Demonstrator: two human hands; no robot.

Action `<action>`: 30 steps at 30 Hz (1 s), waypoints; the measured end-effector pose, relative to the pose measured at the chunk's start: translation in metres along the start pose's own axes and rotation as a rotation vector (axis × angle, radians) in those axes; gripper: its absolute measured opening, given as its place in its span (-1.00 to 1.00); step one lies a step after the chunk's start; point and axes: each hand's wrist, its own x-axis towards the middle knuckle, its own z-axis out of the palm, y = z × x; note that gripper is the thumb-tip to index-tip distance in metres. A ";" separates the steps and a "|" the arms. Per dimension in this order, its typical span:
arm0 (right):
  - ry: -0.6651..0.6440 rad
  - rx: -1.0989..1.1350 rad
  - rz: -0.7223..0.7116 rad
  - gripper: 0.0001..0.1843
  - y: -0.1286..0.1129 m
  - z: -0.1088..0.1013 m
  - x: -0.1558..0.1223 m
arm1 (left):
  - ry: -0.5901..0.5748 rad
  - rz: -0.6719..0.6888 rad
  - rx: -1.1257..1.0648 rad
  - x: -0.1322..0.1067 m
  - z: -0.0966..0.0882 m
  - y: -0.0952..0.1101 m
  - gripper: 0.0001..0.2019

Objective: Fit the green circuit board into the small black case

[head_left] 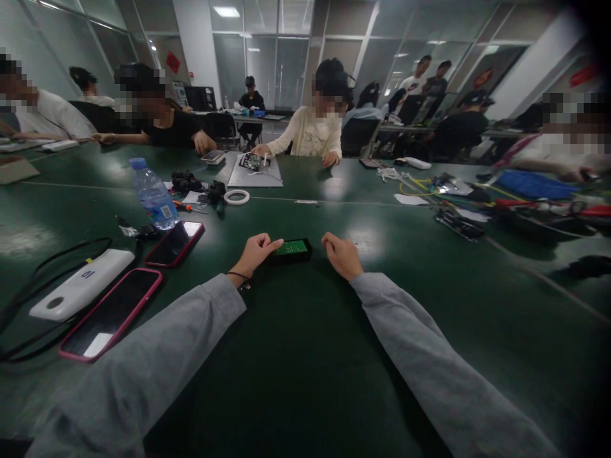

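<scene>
**Bare left hand [255, 254] on a flat black rectangular case [296, 259], bare right hand [342, 254] just apart**

The black case, with a green printed circuit board [293, 247] face up in it, was at the dark green, glossy bench [296, 356], between the two hands. The left hand held its left end, thumb laid over the board's edge and fingers curled in; the fingertips' grip underneath was hidden. The right hand was near the case's right end without touching it, its fingers curled narrow and thumb drawn against them. Whether it pinched anything small could not be told. Loose grey sleeves [157, 356] covered both forearms, and a thin dark bracelet [240, 276] circled the left wrist.

Left of the case lay a black-screened phone with a red rim [175, 243]; farther left were a white oblong power bank [90, 280] and a larger phone in a pink-red case [112, 312]. A clear plastic bottle with a blue cap [155, 194] stood beyond the case to its left. Also beyond it were a white ring-shaped roll of tape [237, 203] and a flat silver panel [255, 179] with small electronics on top. Across the bench from the case, a person in a cream top [305, 130] had one hand at the panel. Well right of the case, near a bright blue bundle [537, 184], lay tangled coloured wires [422, 186].
</scene>
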 end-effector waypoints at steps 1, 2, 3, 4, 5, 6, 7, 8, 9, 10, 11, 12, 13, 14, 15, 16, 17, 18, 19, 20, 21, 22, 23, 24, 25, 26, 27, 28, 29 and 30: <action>-0.001 0.001 -0.006 -0.78 0.000 0.000 0.000 | -0.002 -0.003 0.004 0.000 0.000 0.001 -0.51; -0.004 0.002 -0.011 -0.78 0.000 0.000 -0.001 | -0.003 -0.006 0.008 0.000 0.001 0.002 -0.52; -0.009 0.003 -0.016 -0.79 0.000 -0.001 -0.001 | -0.003 -0.011 0.010 0.000 0.002 0.002 -0.52; -0.018 0.005 -0.024 -0.79 0.000 -0.001 -0.001 | -0.002 -0.018 0.011 0.000 0.002 0.003 -0.52; -0.027 0.008 -0.032 -0.79 0.000 -0.001 -0.001 | -0.004 -0.027 0.012 0.000 0.003 0.004 -0.52; -0.035 0.013 -0.038 -0.80 -0.001 -0.002 0.000 | -0.007 -0.038 0.012 0.000 0.003 0.005 -0.53; -0.041 0.019 -0.040 -0.80 -0.001 -0.002 0.000 | -0.015 -0.053 0.010 0.000 0.003 0.005 -0.53; -0.045 0.022 -0.040 -0.80 -0.001 -0.002 0.000 | -0.027 -0.065 0.010 0.000 0.003 0.006 -0.54; -0.050 0.025 -0.038 -0.81 -0.002 -0.003 0.000 | -0.036 -0.072 0.008 0.000 0.003 0.006 -0.54; -0.053 0.025 -0.037 -0.81 -0.003 -0.003 0.000 | -0.042 -0.075 0.005 0.000 0.004 0.006 -0.55; -0.056 0.022 -0.037 -0.81 -0.004 -0.004 0.000 | -0.044 -0.076 0.002 0.001 0.004 0.006 -0.55; -0.060 0.020 -0.039 -0.81 -0.005 -0.005 0.000 | -0.041 -0.076 -0.001 0.001 0.004 0.005 -0.55; -0.064 0.020 -0.045 -0.80 -0.005 -0.007 -0.001 | -0.037 -0.075 -0.004 0.002 0.004 0.004 -0.56; -0.067 0.027 -0.051 -0.79 -0.006 -0.008 -0.001 | -0.033 -0.075 -0.005 0.002 0.005 0.004 -0.56; -0.071 0.043 -0.057 -0.77 -0.007 -0.009 -0.001 | -0.031 -0.076 -0.005 0.002 0.005 0.003 -0.57; -0.075 0.068 -0.059 -0.75 -0.007 -0.010 -0.002 | -0.030 -0.077 -0.003 0.003 0.005 0.002 -0.57; -0.081 0.100 -0.057 -0.73 -0.007 -0.010 -0.002 | -0.029 -0.077 0.000 0.003 0.005 0.002 -0.58; -0.086 0.136 -0.054 -0.69 -0.007 -0.010 -0.002 | -0.027 -0.075 0.004 0.003 0.005 0.001 -0.58; -0.093 0.175 -0.050 -0.63 -0.006 -0.010 -0.002 | -0.026 -0.072 0.008 0.003 0.005 0.001 -0.58; -0.101 0.212 -0.050 -0.53 -0.005 -0.009 -0.001 | -0.024 -0.068 0.012 0.003 0.005 0.001 -0.58; -0.113 0.246 -0.057 -0.43 -0.004 -0.008 -0.001 | -0.024 -0.064 0.016 0.003 0.005 0.001 -0.59; -0.127 0.275 -0.072 -0.33 -0.003 -0.006 -0.001 | -0.026 -0.063 0.021 0.003 0.004 0.001 -0.59; -0.142 0.297 -0.094 -0.25 -0.003 -0.004 0.000 | -0.028 -0.063 0.027 0.003 0.004 0.001 -0.60; -0.157 0.309 -0.120 -0.18 -0.002 -0.003 0.000 | -0.029 -0.066 0.034 0.002 0.003 0.000 -0.62; -0.170 0.310 -0.148 -0.15 -0.003 -0.002 0.000 | -0.030 -0.067 0.040 0.002 0.003 0.000 -0.63; -0.182 0.303 -0.175 -0.15 -0.003 -0.001 0.001 | -0.030 -0.068 0.044 0.002 0.003 0.000 -0.64; -0.190 0.294 -0.196 -0.19 -0.004 0.000 0.001 | -0.029 -0.066 0.044 0.002 0.002 -0.001 -0.64; -0.191 0.288 -0.207 -0.25 -0.005 0.000 0.000 | -0.028 -0.064 0.043 0.002 0.002 -0.001 -0.64; -0.194 0.293 -0.212 -0.32 -0.006 0.000 0.000 | -0.027 -0.062 0.041 0.002 0.002 -0.002 -0.63; -0.197 0.314 -0.208 -0.36 -0.006 0.000 0.000 | -0.026 -0.062 0.041 0.002 0.002 -0.003 -0.63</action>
